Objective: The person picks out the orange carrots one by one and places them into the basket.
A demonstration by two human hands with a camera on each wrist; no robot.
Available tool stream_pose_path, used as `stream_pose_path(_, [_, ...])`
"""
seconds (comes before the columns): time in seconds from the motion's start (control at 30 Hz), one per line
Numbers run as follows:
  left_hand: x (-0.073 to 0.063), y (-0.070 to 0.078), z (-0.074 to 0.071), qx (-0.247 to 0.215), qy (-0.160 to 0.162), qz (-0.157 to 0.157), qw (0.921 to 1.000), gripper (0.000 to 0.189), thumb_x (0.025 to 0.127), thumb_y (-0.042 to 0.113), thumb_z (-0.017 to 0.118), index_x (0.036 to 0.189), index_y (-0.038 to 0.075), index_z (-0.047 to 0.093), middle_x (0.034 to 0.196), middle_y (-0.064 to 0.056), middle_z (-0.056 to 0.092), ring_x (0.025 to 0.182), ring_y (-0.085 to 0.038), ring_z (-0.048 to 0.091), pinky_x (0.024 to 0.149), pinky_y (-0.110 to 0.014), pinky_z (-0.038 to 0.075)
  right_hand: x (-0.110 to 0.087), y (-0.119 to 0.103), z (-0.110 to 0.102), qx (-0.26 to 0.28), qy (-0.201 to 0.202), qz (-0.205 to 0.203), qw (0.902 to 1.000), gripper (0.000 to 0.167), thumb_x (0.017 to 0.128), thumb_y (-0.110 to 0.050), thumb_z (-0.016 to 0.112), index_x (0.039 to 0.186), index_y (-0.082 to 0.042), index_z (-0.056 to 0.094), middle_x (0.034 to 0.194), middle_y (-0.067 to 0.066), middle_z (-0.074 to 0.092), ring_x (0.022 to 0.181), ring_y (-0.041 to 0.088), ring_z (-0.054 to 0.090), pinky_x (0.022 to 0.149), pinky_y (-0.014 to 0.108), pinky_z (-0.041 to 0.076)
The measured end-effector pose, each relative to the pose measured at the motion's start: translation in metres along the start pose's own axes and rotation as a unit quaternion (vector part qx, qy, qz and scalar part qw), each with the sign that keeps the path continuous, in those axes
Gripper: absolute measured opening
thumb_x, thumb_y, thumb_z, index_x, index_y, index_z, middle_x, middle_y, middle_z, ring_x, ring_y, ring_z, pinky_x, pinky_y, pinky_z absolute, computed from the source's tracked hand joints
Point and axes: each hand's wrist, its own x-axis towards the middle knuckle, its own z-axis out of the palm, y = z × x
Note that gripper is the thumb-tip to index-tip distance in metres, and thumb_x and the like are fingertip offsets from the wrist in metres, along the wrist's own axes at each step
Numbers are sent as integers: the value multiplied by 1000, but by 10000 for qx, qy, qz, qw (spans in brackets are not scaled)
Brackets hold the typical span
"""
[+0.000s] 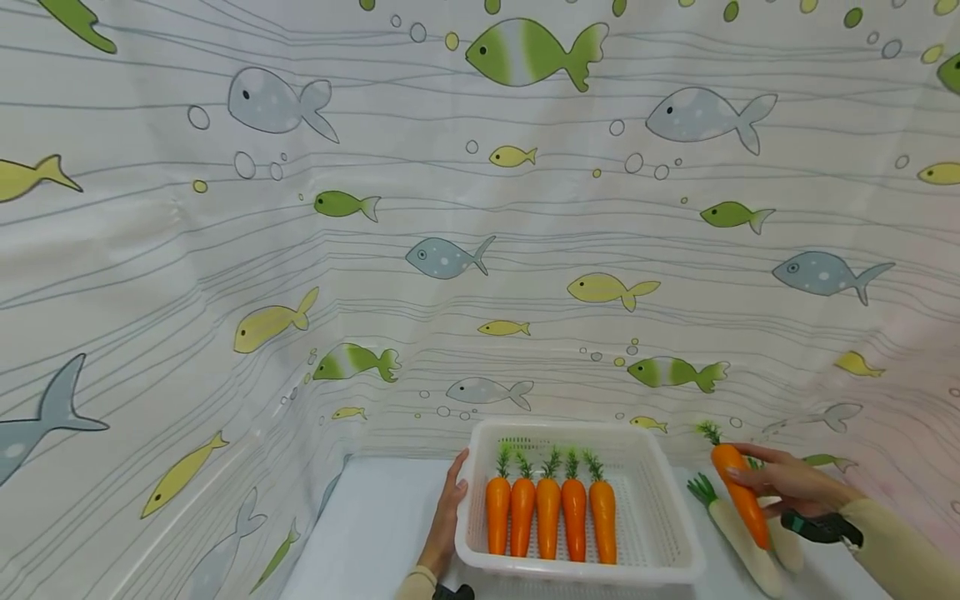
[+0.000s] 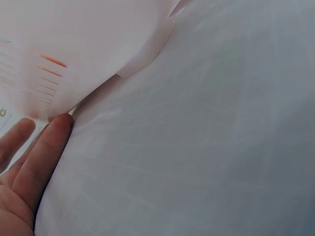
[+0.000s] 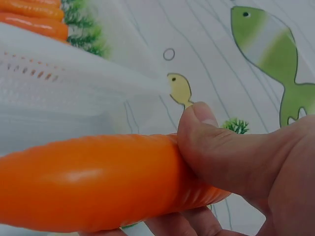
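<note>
An orange carrot (image 1: 739,493) with a green leafy top is held up by my right hand (image 1: 798,483), thumb on one side and fingers on the other. In the right wrist view the thumb presses the thick end of this carrot (image 3: 98,182). My left hand (image 1: 444,517) rests against the left side of a white plastic basket (image 1: 678,533). Its fingers (image 2: 47,157) look straight and touch the basket's outer wall (image 2: 98,44) in the left wrist view. Several carrots (image 1: 548,517) lie side by side in the basket, leafy tops toward the back.
White radishes (image 1: 738,533) with green tops lie on the white table (image 1: 375,517) to the right of the basket, partly behind the held carrot. A fish-patterned curtain (image 1: 555,208) stands behind and to both sides.
</note>
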Motion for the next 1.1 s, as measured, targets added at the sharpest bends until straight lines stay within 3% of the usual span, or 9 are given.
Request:
stream_pose_path(0.2, [-1, -1, 0, -5, -30, 56, 10000, 60, 113, 40, 28, 171, 27, 19, 178, -14, 17, 156, -42, 29, 125, -66, 31, 2, -7, 11, -20, -223, -200, 9995, 85, 112, -29, 54, 161, 12, -3, 117, 11, 69, 96, 25, 69, 77, 37, 65])
stream_pose_path(0.47, [-3, 1, 0, -31, -82, 84, 9999, 62, 113, 42, 29, 171, 23, 17, 177, -18, 15, 155, -41, 31, 125, -65, 31, 10, -16, 29, -110, -10, -173, 9998, 88, 109, -32, 60, 162, 11, 4, 120, 13, 68, 97, 25, 69, 79, 40, 66])
stream_pose_path(0.7, [-3, 0, 1, -73, -12, -22, 10000, 62, 113, 44, 30, 171, 27, 19, 178, -14, 16, 158, -43, 27, 125, -67, 27, 19, -25, 44, -153, 149, -232, 9995, 88, 108, -32, 62, 164, 9, 8, 123, 19, 67, 98, 26, 67, 81, 43, 66])
stream_pose_path(0.97, [-3, 2, 1, -8, -20, -10, 10000, 63, 113, 44, 29, 171, 24, 17, 178, -17, 16, 157, -44, 29, 125, -66, 29, 24, -41, 61, -68, -30, -422, 9991, 83, 107, -29, 63, 164, 7, 15, 132, 20, 61, 102, 27, 67, 86, 52, 65])
stream_pose_path(1.1, [-3, 3, 2, 46, -1, -2, 10000, 62, 113, 44, 28, 171, 24, 17, 178, -15, 17, 157, -42, 29, 126, -65, 29, 25, -49, 71, -60, -167, -501, 9986, 85, 107, -28, 64, 164, 9, 13, 130, 21, 61, 99, 27, 68, 80, 46, 66])
